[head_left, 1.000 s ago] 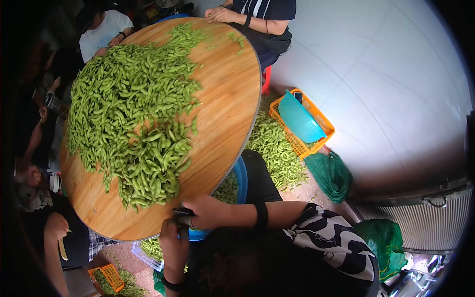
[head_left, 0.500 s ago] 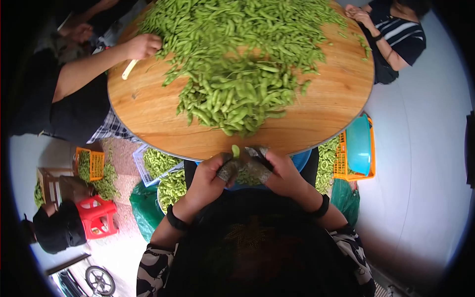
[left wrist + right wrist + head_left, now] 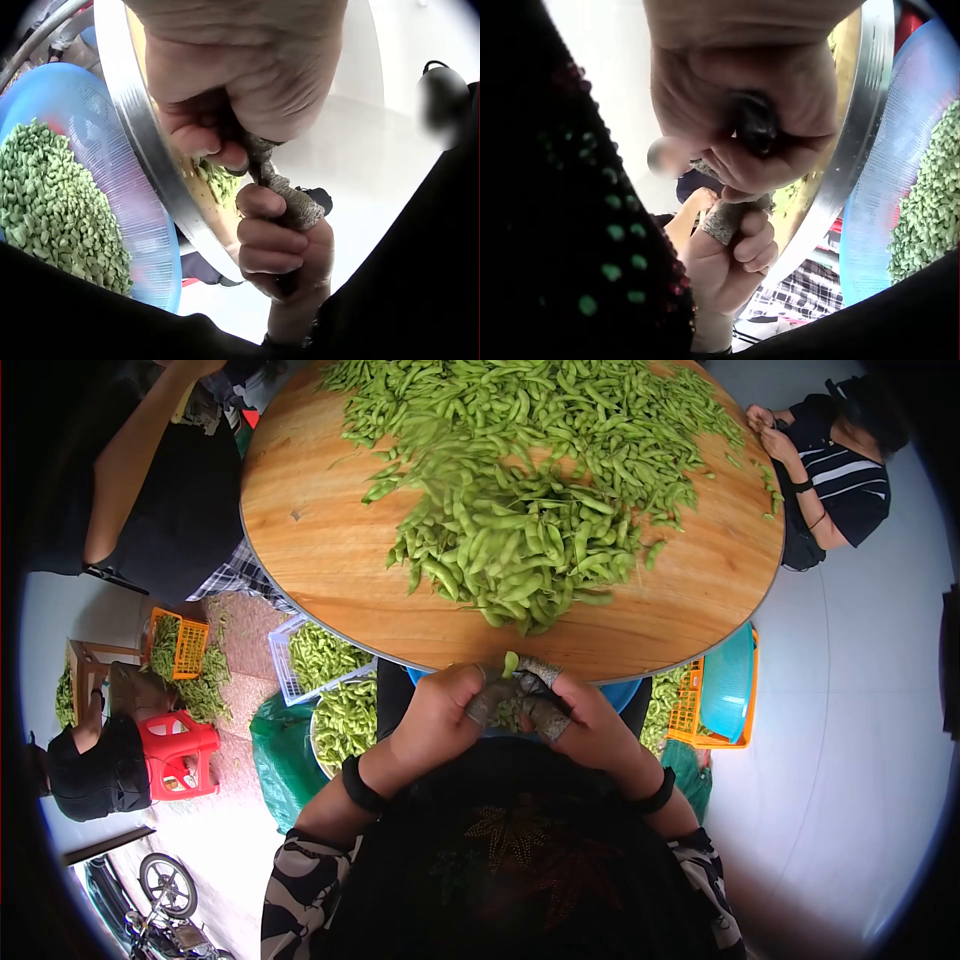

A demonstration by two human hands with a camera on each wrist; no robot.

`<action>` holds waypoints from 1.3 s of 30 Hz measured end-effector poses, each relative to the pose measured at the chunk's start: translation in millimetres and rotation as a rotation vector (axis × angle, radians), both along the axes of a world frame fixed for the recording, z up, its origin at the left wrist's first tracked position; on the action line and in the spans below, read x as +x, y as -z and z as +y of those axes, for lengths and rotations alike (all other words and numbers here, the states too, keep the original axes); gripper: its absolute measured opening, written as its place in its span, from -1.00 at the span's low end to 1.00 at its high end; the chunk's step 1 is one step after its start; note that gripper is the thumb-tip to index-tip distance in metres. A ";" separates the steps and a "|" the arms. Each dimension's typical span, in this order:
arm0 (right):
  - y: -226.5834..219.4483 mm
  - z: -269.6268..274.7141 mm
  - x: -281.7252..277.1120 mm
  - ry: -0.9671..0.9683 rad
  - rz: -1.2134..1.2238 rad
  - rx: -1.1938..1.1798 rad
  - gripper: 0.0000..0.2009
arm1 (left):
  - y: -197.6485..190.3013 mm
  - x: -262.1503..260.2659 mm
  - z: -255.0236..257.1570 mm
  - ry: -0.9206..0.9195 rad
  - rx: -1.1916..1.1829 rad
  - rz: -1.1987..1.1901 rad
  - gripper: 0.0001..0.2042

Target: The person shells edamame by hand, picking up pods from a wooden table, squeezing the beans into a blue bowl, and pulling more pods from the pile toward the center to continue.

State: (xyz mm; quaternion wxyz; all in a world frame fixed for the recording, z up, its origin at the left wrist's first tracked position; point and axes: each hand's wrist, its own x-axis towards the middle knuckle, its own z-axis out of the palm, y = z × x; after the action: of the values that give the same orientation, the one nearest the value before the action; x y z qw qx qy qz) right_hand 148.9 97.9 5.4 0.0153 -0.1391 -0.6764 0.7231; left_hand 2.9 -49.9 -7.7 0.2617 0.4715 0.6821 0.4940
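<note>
Just off the near edge of the round wooden table (image 3: 340, 590), both hands meet with grey wrapping on their fingers. My left hand (image 3: 435, 715) pinches a green pod (image 3: 511, 663), which stands up between the hands. Its fingers are curled in the left wrist view. My right hand (image 3: 595, 725) touches the left fingertips; in the right wrist view its fingers curl round a small dark object (image 3: 756, 124), not clear enough to name. Pods (image 3: 520, 555) are heaped on the table. The blue basket (image 3: 154, 247) below the table edge holds shelled green beans (image 3: 64, 210).
An orange crate (image 3: 687, 705) with a teal basin (image 3: 728, 685) stands at the right, a white crate (image 3: 285, 675) of pods and a green net bag (image 3: 280, 750) at the left. People sit around the table; a red stool (image 3: 180, 750) is farther left.
The head view has swung round to face the table squarely. My hands, slightly apart half a second ago, now touch. The neighbour's hand at the left has withdrawn from the pods.
</note>
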 end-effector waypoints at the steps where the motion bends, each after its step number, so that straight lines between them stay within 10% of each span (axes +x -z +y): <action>1: 0.2 -1.1 -1.2 -0.006 -0.001 0.001 -0.69 | 1.8 0.1 0.4 -0.014 0.017 0.324 -0.91; 5: 6.3 -6.0 -5.8 0.055 -0.055 0.082 -0.66 | 0.2 -1.1 1.0 0.050 -0.023 0.822 -0.89; 9: 16.7 -5.5 -3.5 0.117 -0.291 -0.484 -0.75 | 20.3 -10.2 2.0 0.081 0.160 0.430 -0.93; 11: 16.7 -2.8 -0.3 0.085 -0.242 -0.669 -0.74 | 23.0 -11.1 -2.7 0.175 -0.030 -0.976 -0.95; 12: 16.3 -1.5 0.9 0.060 -0.190 -0.855 -0.74 | 24.0 -8.4 -3.1 0.176 0.021 -1.206 -0.92; 24: 40.6 -3.9 4.9 0.061 -0.155 0.251 -0.87 | 54.0 -1.9 3.7 -0.042 0.251 0.250 -0.87; 28: 41.3 -8.2 5.4 0.279 -0.197 0.215 -0.80 | 25.9 6.0 4.7 -0.008 -0.023 0.396 -0.84; 39: 46.6 15.1 28.7 0.360 -0.225 0.167 -0.73 | 37.4 19.6 33.9 0.028 0.209 0.118 -0.86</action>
State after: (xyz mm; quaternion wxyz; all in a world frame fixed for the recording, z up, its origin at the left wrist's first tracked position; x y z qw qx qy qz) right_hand 177.6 113.0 -41.2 0.0799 -0.3357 -0.6956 0.6302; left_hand 22.5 -16.1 -45.0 0.1774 0.5341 0.6344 0.5299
